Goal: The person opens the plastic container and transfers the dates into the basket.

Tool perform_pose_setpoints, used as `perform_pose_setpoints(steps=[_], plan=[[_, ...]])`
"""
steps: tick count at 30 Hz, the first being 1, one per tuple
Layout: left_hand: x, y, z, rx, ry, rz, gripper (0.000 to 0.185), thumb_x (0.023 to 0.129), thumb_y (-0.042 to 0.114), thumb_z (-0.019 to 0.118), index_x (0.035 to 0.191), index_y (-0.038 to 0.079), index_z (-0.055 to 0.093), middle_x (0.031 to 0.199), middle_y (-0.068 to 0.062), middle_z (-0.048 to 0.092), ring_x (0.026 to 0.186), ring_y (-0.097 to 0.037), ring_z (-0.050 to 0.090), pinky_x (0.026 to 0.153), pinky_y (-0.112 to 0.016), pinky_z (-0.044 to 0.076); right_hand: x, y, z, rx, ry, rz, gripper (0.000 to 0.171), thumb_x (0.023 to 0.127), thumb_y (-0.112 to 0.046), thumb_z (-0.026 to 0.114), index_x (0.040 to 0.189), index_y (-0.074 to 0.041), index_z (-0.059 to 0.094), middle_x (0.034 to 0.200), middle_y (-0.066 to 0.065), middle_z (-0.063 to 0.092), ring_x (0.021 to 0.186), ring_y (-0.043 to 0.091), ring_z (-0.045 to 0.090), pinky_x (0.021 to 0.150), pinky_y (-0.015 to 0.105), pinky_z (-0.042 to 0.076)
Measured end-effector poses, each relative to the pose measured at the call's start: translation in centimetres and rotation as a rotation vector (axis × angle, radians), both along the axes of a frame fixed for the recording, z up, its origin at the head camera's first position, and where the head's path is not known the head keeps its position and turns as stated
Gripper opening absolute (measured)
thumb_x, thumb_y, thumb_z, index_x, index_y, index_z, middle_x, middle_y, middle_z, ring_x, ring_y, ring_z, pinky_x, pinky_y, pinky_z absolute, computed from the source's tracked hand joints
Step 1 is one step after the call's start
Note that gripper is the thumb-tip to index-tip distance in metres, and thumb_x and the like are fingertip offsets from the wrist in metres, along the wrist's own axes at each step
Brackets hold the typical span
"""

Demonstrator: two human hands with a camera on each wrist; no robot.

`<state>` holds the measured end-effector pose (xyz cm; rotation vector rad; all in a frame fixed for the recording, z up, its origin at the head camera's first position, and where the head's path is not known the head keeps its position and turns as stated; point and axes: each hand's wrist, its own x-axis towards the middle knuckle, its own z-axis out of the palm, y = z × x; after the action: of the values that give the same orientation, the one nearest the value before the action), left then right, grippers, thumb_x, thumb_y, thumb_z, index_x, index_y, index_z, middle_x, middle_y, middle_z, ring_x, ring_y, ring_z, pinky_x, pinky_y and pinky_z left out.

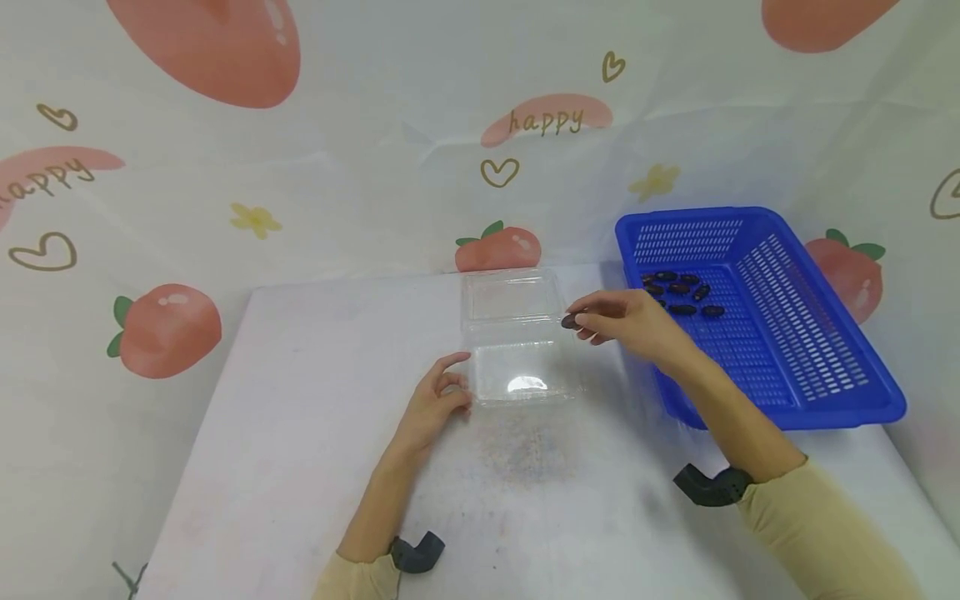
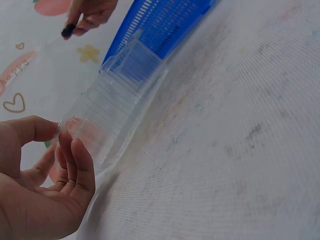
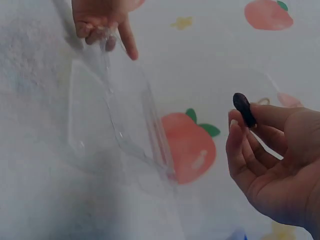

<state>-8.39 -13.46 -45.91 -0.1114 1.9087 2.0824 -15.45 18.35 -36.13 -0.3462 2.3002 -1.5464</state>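
Observation:
A clear plastic clamshell box (image 1: 510,367) lies opened flat on the white table, its lid (image 1: 512,298) on the far side. My left hand (image 1: 433,404) is at the box's left edge; in the left wrist view, its thumb and curled fingers (image 2: 75,160) pinch the clear rim. Above the right side of the box, my right hand (image 1: 633,325) holds a dark brown date (image 1: 569,321) between thumb and fingertips. The right wrist view shows that date (image 3: 243,107) clear of the box. I see nothing inside the box.
A blue slotted plastic basket (image 1: 750,367) stands at the right, with several dates (image 1: 678,288) lying toward its far left. My right forearm crosses over the basket's near left rim. Behind the table hangs a white printed cloth (image 1: 360,192).

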Motion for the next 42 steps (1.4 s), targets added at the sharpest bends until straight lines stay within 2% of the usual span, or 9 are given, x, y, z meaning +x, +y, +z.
perform_pose_setpoints(steps=[5, 9, 14, 19, 25, 29, 33, 38, 42], plan=[[0.0, -0.1, -0.1, 0.002, -0.002, 0.001, 0.062, 0.087, -0.005, 0.061, 0.144, 0.017, 0.048, 0.098, -0.006, 0.049, 0.074, -0.018, 0.056, 0.072, -0.027, 0.054, 0.1, 2.2, 0.6, 0.033, 0.019, -0.077, 0.037, 0.098, -0.028, 0.063, 0.125, -0.003, 0.066, 0.113, 0.014, 0.07, 0.093, 0.018, 0.069, 0.082, 0.029, 0.058], [0.0, -0.1, -0.1, 0.004, 0.0, -0.003, 0.062, 0.088, -0.005, 0.061, 0.144, 0.016, 0.048, 0.097, -0.006, 0.049, 0.074, -0.017, 0.056, 0.072, -0.027, 0.054, 0.2, 3.8, 1.1, 0.044, 0.022, -0.143, 0.038, 0.098, -0.031, 0.063, 0.126, -0.006, 0.066, 0.112, 0.007, 0.07, 0.094, 0.016, 0.068, 0.083, 0.026, 0.056], [-0.1, -0.1, -0.1, 0.01, 0.012, -0.008, 0.062, 0.088, -0.006, 0.06, 0.145, 0.014, 0.047, 0.097, -0.006, 0.048, 0.074, -0.017, 0.056, 0.071, -0.027, 0.054, 0.3, 5.5, 1.5, 0.037, 0.013, -0.165, 0.041, 0.097, -0.029, 0.064, 0.129, -0.002, 0.062, 0.113, 0.003, 0.07, 0.099, 0.014, 0.068, 0.085, 0.019, 0.054], [0.0, -0.1, 0.0, 0.006, 0.011, -0.012, 0.061, 0.088, -0.006, 0.06, 0.145, 0.014, 0.047, 0.097, -0.007, 0.048, 0.074, -0.018, 0.056, 0.071, -0.027, 0.054, 0.2, 7.2, 1.3, 0.076, -0.023, -0.195, 0.042, 0.097, -0.034, 0.063, 0.13, -0.006, 0.063, 0.121, 0.0, 0.066, 0.102, 0.016, 0.068, 0.086, 0.017, 0.053], [0.1, -0.1, 0.1, -0.008, 0.003, -0.01, 0.061, 0.089, -0.004, 0.061, 0.144, 0.017, 0.048, 0.098, -0.006, 0.048, 0.075, -0.018, 0.056, 0.072, -0.027, 0.054, -0.6, 9.3, 0.4, 0.097, -0.039, -0.226, 0.047, 0.097, -0.033, 0.063, 0.133, -0.003, 0.06, 0.118, -0.004, 0.066, 0.099, 0.012, 0.069, 0.086, 0.022, 0.055], [0.0, 0.0, 0.2, -0.012, 0.004, -0.003, 0.06, 0.089, -0.005, 0.061, 0.144, 0.017, 0.049, 0.098, -0.007, 0.048, 0.074, -0.018, 0.056, 0.072, -0.027, 0.054, -1.2, 10.7, -0.5, 0.05, -0.079, -0.243, 0.052, 0.098, -0.032, 0.062, 0.136, 0.002, 0.055, 0.111, -0.009, 0.066, 0.095, 0.006, 0.068, 0.085, 0.021, 0.055], [-0.1, 0.0, 0.1, -0.015, 0.003, 0.001, 0.06, 0.089, -0.006, 0.061, 0.144, 0.015, 0.049, 0.097, -0.007, 0.048, 0.073, -0.017, 0.056, 0.071, -0.027, 0.054, -1.4, 11.5, -1.3, -0.01, -0.117, -0.253, 0.054, 0.098, -0.029, 0.062, 0.137, 0.008, 0.051, 0.106, -0.009, 0.068, 0.095, 0.006, 0.068, 0.085, 0.021, 0.055], [-0.1, 0.1, 0.1, -0.017, 0.003, 0.008, 0.061, 0.088, -0.006, 0.061, 0.144, 0.015, 0.049, 0.097, -0.007, 0.049, 0.073, -0.018, 0.056, 0.07, -0.027, 0.054, -2.0, 12.3, -2.4, -0.005, -0.142, -0.244, 0.056, 0.099, -0.028, 0.06, 0.138, 0.011, 0.048, 0.104, -0.009, 0.07, 0.098, 0.009, 0.069, 0.088, 0.026, 0.055], [-0.1, 0.1, 0.1, -0.019, 0.003, 0.022, 0.062, 0.087, -0.006, 0.061, 0.144, 0.015, 0.049, 0.096, -0.006, 0.05, 0.072, -0.017, 0.057, 0.07, -0.027, 0.054, -2.7, 13.0, -3.7, 0.014, -0.171, -0.202, 0.055, 0.1, -0.026, 0.059, 0.139, 0.011, 0.046, 0.105, -0.01, 0.07, 0.1, 0.01, 0.069, 0.09, 0.026, 0.055]])
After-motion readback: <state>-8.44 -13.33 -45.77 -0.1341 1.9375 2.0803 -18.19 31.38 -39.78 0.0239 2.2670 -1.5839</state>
